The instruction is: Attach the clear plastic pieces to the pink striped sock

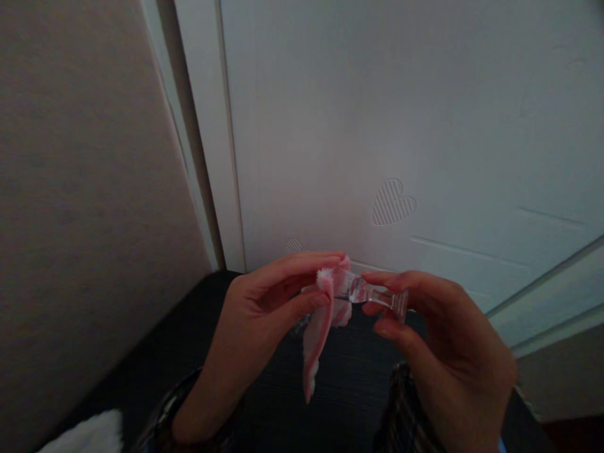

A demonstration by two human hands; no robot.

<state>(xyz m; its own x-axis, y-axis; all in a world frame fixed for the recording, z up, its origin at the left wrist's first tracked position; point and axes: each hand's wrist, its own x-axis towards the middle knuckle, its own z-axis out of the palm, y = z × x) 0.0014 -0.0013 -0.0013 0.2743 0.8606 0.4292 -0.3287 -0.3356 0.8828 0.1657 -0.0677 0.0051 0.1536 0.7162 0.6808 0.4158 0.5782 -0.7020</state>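
Below the centre of the frame, a clear stemmed glass (372, 296) is held on its side between two hands. Its foot end is gripped between the thumb and fingers of the right hand (453, 340); around its other end, a pink cloth (318, 333) is pinched by the left hand (264, 308), with one flap left hanging. Both wrists are covered by dark patterned sleeves. A striped heart (394, 202) is marked in relief on the white panel (330, 126) behind, with a smaller one partly hidden by the left hand. Beneath, a dark surface (349, 365) is seen, bordered at left by a beige wall (85, 157). At lower left, a white cloth (89, 434) is cut off by the frame.
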